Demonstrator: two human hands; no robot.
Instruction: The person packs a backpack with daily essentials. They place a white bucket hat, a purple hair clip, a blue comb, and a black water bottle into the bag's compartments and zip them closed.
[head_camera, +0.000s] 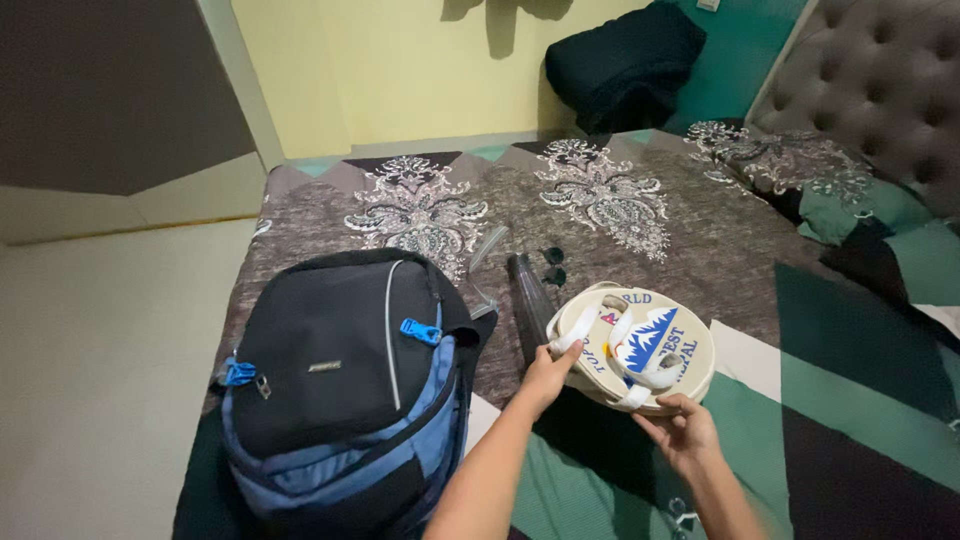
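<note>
Head view: a cream pouch (640, 345) with 2 white straps, lying on the bed (700, 240) right of the backpack (340, 380), is gripped at its left rim by the left hand (548, 375) and at its lower edge by the right hand (683, 432), fingers curled, and is judged light, soft and best taken by rim or straps.
</note>
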